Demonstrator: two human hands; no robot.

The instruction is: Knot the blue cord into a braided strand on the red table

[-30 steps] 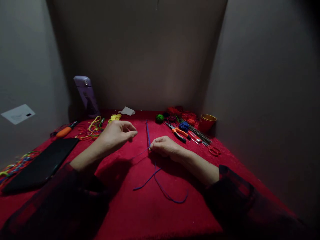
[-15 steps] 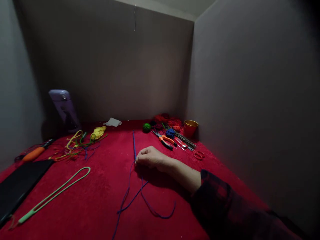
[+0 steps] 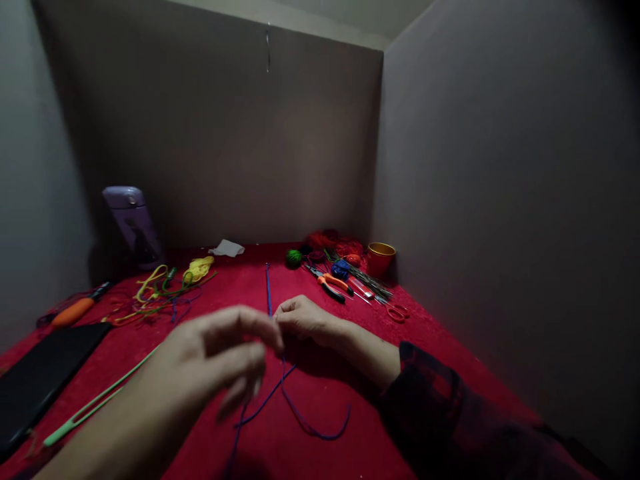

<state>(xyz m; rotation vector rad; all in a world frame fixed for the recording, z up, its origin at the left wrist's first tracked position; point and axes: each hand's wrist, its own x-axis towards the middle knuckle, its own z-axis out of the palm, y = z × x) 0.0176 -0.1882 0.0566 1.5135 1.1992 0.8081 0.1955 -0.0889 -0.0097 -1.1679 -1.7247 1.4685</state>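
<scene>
A narrow blue braided cord (image 3: pixel 269 287) runs straight away from me across the red cloth, its far end fixed at a small point. My right hand (image 3: pixel 307 318) pinches its near end between thumb and fingers. Loose purple-blue strands (image 3: pixel 315 435) trail from there towards me, crossing and curling on the cloth. My left hand (image 3: pixel 215 357), slightly blurred, hovers over the strands just left of my right hand. Its fingers are curved and apart, with nothing seen between them. It hides part of the strands and part of a pale green loop strap (image 3: pixel 70 427).
On the left lie a black phone-like slab (image 3: pixel 45 380), an orange-handled tool (image 3: pixel 73 312), yellow yarn (image 3: pixel 199 269) and a purple bottle (image 3: pixel 134 227). To the right are pliers (image 3: pixel 333 283), red scissors (image 3: pixel 397 313), yarn balls (image 3: pixel 293 258) and a red cup (image 3: pixel 381 259). Grey walls enclose the table.
My left hand has come into view from the lower left and reached over the strands near my right hand. My right hand keeps its pinch in nearly the same place.
</scene>
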